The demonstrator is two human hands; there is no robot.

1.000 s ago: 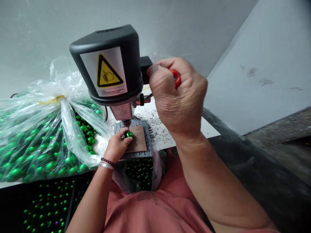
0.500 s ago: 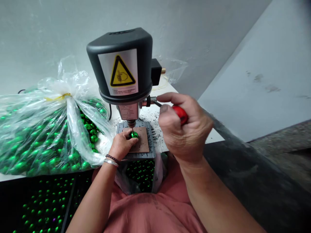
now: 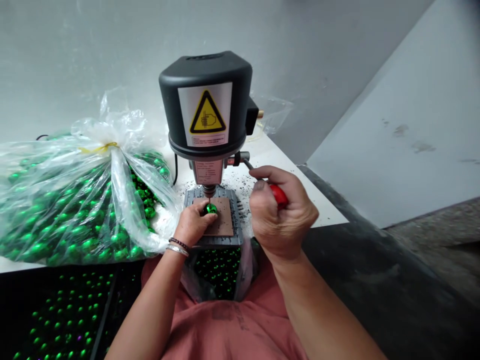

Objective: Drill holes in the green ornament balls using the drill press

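Between thumb and fingers, my left hand (image 3: 192, 223) pinches a shiny green ball (image 3: 212, 209) on a brown board (image 3: 224, 220). The board lies on the grey base (image 3: 237, 220) of a small drill press (image 3: 206, 105). Its thin bit comes down at the ball's top; I cannot tell how far it goes in. My right hand (image 3: 283, 207) is closed round the red knob (image 3: 279, 196) of the press's feed lever (image 3: 250, 164), to the right of the base.
A clear plastic bag (image 3: 120, 165) full of green balls, tied with yellow string, lies left of the press. Dark shavings litter the white table (image 3: 318, 200). More green balls (image 3: 219, 270) sit in an open bag below the base, and others (image 3: 63, 320) at lower left.
My right hand has come down with the red-knobbed lever, from beside the motor housing to lower right of it. My left hand keeps the ball under the bit. The view has shifted slightly.
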